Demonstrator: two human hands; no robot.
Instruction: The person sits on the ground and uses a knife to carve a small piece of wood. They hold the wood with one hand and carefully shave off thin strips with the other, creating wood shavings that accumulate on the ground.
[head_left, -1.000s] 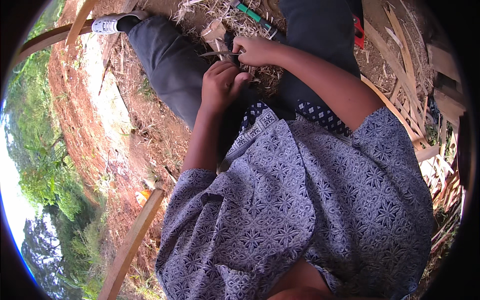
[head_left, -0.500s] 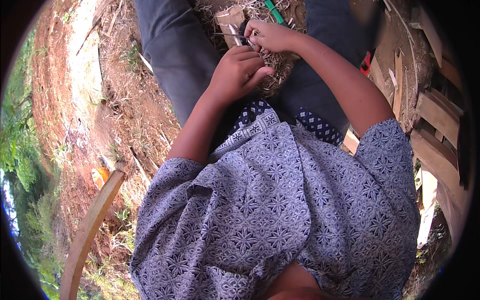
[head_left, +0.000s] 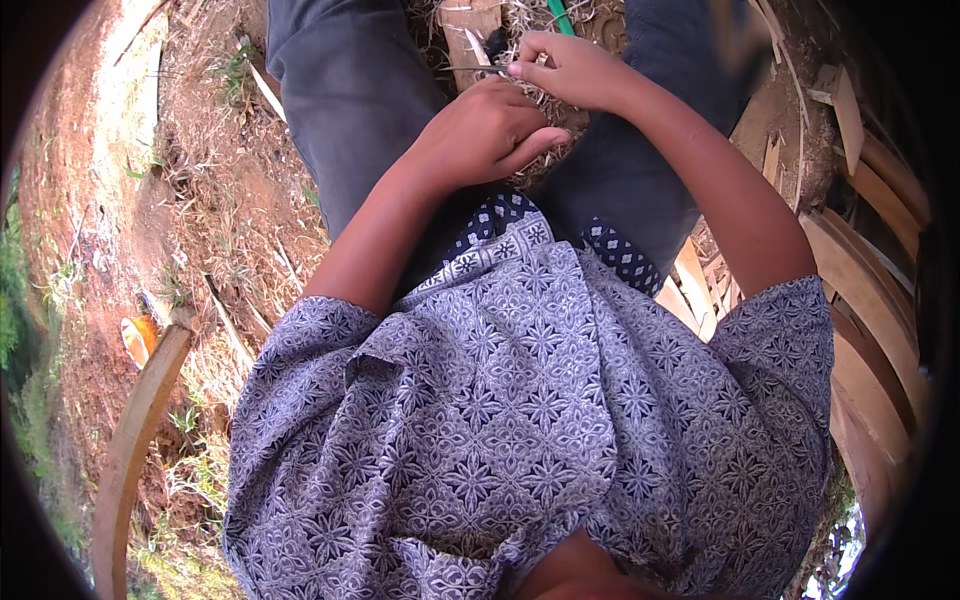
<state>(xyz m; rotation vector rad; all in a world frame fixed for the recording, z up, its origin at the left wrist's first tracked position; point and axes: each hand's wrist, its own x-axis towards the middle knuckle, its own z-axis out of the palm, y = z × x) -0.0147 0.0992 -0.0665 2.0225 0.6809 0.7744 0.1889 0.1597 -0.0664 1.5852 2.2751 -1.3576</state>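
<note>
My right hand (head_left: 575,72) is closed in a pinch on a thin dark blade (head_left: 484,68) that points left; its handle is hidden. Close by on the near left, my left hand (head_left: 488,132) has curled fingers and its thumb held out to the right. Whatever those fingers hold is out of sight beneath the hand. Just beyond the blade, a pale pointed wood sliver (head_left: 476,46) lies over a flat wooden piece (head_left: 468,22). A black object (head_left: 496,44) sits beside the sliver, too small to name.
Dark trousered legs (head_left: 350,90) flank the hands. A green handle-like thing (head_left: 560,15) lies among wood shavings (head_left: 600,25) at the far side. Curved planks (head_left: 870,300) are stacked at right. A long wooden piece (head_left: 140,440) and an orange object (head_left: 138,338) are at left on bare soil.
The whole view has shifted slightly. My right hand has moved a little to the right, and my left hand's fingers appear less tightly bunched. The blade stays in my right hand.
</note>
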